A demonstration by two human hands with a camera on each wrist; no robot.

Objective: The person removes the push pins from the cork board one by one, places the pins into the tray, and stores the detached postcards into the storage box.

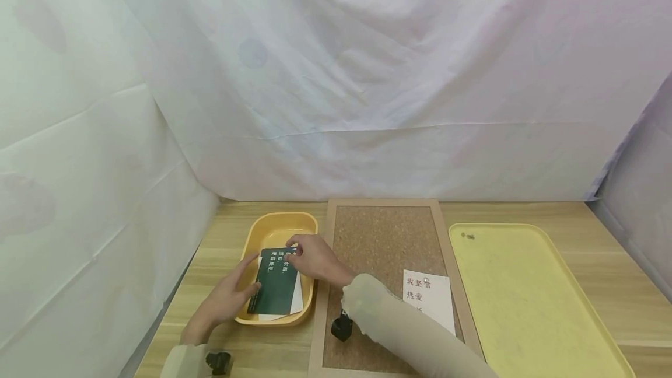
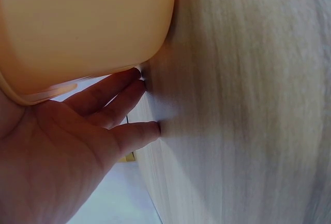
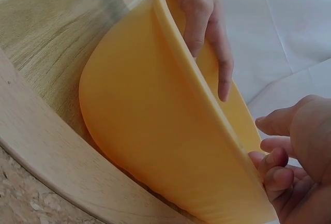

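A dark green card [image 1: 275, 284] with white characters lies on white paper [image 1: 297, 294] inside a yellow basin [image 1: 280, 220]. My right hand [image 1: 315, 258] reaches over the basin's right rim to the card's upper right corner. In the right wrist view, a gap shows between the foremost fingertips of the right hand [image 3: 305, 157], while other fingers bend inward. My left hand [image 1: 226, 299] straddles the basin's left rim, with thumb and forefinger over the inside near the card. In the left wrist view, the other fingers of the left hand [image 2: 72, 136] extend outside the basin, close to the tabletop.
Right of the basin lies a wood-framed cork board [image 1: 380, 238], with a white sheet [image 1: 433, 302] bearing characters on it. A yellow tray [image 1: 530, 296] stands farther right, with small objects [image 1: 467, 236] in its upper left corner. White cloth [image 1: 367, 74] hangs behind the table.
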